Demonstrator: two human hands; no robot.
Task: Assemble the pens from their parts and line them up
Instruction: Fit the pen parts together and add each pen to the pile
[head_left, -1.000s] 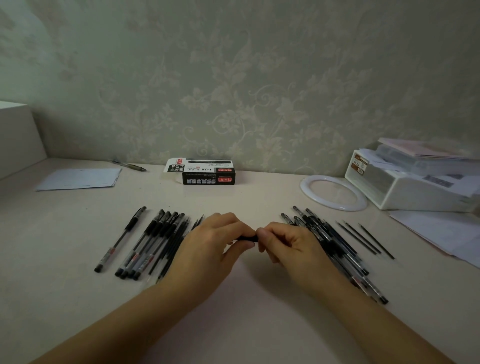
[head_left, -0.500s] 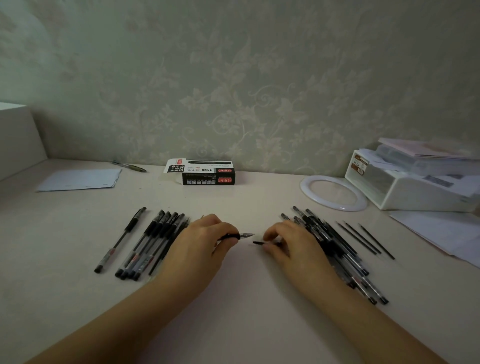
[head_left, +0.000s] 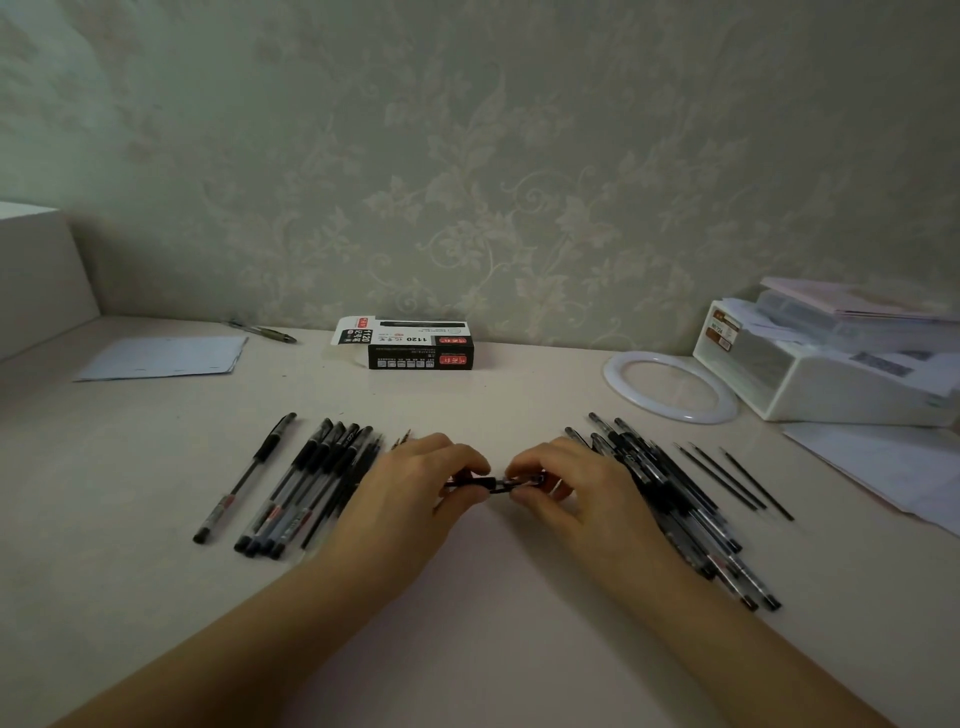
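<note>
At the middle of the desk (head_left: 478, 649), the left hand (head_left: 410, 493) and the right hand (head_left: 576, 493) meet fingertip to fingertip, both pinching one black pen (head_left: 493, 483) held level between them, just above the desk surface. At nine o'clock from the hands lies a row of capped pens (head_left: 306, 483), side by side, with a single pen (head_left: 247, 475) set a little apart on its outer side. At three o'clock is a loose heap of pens (head_left: 675, 499), overlapping, and beyond it three thin refills (head_left: 737, 480). At twelve o'clock, near the wall, stands an opened pen box (head_left: 410, 345). A white ring (head_left: 670, 387) lies at two o'clock, beside a white storage box (head_left: 831, 374).
</note>
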